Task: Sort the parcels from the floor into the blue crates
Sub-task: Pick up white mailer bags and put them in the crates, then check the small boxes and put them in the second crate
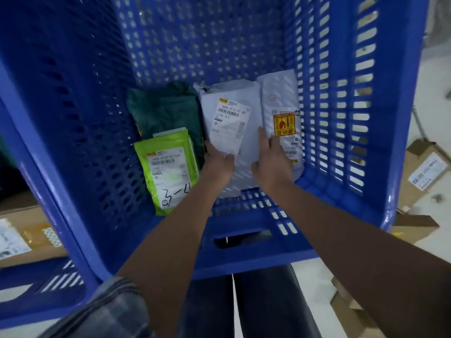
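Note:
A tall blue crate (246, 228) fills the view, and both my arms reach down into it. On its floor lies a white parcel (231, 108) with a barcode label. My left hand (218, 158) grips its near left edge. My right hand (271, 158) rests flat on its right side, fingers spread, overlapping a second white parcel (280, 101) with an orange sticker against the right wall. A light green parcel (168, 172) marked in black pen lies at the left. It partly covers a dark green parcel (166, 108).
Cardboard boxes (424, 172) lie on the pale floor to the right of the crate. Another labelled box (22, 235) sits at the left, above part of a second blue crate (36, 284). My legs show below the crate's near wall.

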